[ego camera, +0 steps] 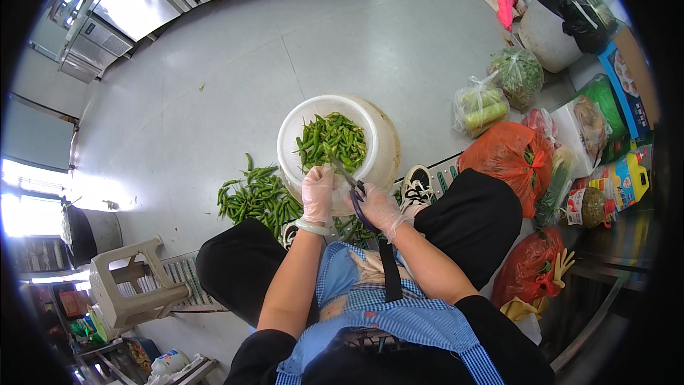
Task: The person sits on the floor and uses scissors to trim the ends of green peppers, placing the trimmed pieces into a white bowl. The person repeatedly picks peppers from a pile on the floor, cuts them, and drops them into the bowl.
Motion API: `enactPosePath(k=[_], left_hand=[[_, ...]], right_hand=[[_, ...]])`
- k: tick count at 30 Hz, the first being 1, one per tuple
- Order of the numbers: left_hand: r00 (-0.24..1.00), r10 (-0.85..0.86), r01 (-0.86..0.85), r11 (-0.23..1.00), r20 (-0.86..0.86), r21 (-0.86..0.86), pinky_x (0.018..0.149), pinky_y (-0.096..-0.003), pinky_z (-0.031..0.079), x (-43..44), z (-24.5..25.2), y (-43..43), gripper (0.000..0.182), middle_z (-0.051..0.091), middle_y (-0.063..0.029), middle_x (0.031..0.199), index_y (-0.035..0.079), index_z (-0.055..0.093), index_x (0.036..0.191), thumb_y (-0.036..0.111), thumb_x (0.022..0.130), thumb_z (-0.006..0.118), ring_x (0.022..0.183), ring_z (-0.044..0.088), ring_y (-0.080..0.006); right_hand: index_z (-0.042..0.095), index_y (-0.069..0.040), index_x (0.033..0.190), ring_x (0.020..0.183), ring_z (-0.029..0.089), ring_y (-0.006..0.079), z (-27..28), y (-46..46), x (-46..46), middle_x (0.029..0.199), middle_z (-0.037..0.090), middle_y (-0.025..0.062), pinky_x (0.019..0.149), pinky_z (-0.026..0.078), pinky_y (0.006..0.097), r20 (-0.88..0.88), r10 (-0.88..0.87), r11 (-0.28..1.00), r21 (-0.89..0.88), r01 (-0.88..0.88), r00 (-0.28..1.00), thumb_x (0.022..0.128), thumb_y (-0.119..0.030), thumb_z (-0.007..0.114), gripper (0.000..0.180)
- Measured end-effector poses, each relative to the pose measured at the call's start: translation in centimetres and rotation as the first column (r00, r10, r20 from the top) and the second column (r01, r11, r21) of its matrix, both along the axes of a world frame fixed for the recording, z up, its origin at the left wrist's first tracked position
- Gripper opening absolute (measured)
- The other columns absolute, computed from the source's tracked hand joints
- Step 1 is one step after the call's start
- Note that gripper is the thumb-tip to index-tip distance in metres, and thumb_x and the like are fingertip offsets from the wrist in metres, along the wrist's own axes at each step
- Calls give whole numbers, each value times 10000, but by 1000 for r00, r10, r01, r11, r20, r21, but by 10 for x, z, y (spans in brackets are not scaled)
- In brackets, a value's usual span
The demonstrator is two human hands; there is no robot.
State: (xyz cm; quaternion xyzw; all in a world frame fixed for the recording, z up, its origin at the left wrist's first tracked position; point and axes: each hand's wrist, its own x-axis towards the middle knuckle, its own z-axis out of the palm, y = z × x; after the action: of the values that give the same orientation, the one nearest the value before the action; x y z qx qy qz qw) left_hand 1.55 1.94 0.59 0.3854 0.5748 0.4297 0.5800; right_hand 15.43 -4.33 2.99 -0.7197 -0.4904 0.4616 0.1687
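Observation:
A pair of scissors [350, 179] with dark purple handles is in my right hand [378, 207], its blades pointing to the near rim of a white plastic colander [287, 136]. Close to the blades, my left hand [317, 192] has its fingers pinched together; what is between the fingertips is too small to tell. Both hands wear clear disposable gloves, and a pale bangle [312, 228] circles my left wrist. Green chili peppers [334, 139] fill the middle of the colander. To its left, a heap of whole green chili peppers [259, 200] lies on the floor.
Bagged vegetables [481, 107], an orange-red plastic bag [507, 163] and an oil jug [630, 184] stand on the right. A plastic stool [136, 283] is on the left by a floor drain grate [187, 280]. Steel counters [139, 0] line the far side.

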Motion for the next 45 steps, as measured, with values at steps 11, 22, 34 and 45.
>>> enactPosePath(k=[11,22,34,45], left_hand=[[996,66,-61,996,66,-67,543,-219,397,-3,3,2,173,543,12,647,56,578,806,194,911,572,553,451,-67],[999,-5,7,998,-38,56,534,-213,388,-9,-4,5,170,531,20,651,42,608,885,198,929,555,554,442,-57],[967,-107,123,991,-229,60,527,-241,392,-14,10,5,191,527,12,612,43,603,820,215,903,581,551,461,-75],[54,-690,784,477,-722,-397,653,-390,491,1,34,-21,323,652,-120,755,108,623,829,412,731,674,751,639,-311]], right_hand=[[626,-20,963,855,625,385,-6,-3,3,848,646,239,768,476,407,-83,-115,991,59,120,990,809,-565,554,571],[622,-16,940,865,622,388,5,-1,3,858,645,235,783,474,410,27,54,997,50,-55,998,801,-552,564,556],[659,-39,864,689,626,226,2,-1,13,689,630,110,662,471,322,-134,-86,995,35,92,987,818,-586,560,559],[619,-37,909,715,629,297,126,19,66,723,620,153,664,480,363,-122,70,965,260,-36,990,801,-492,637,468]])
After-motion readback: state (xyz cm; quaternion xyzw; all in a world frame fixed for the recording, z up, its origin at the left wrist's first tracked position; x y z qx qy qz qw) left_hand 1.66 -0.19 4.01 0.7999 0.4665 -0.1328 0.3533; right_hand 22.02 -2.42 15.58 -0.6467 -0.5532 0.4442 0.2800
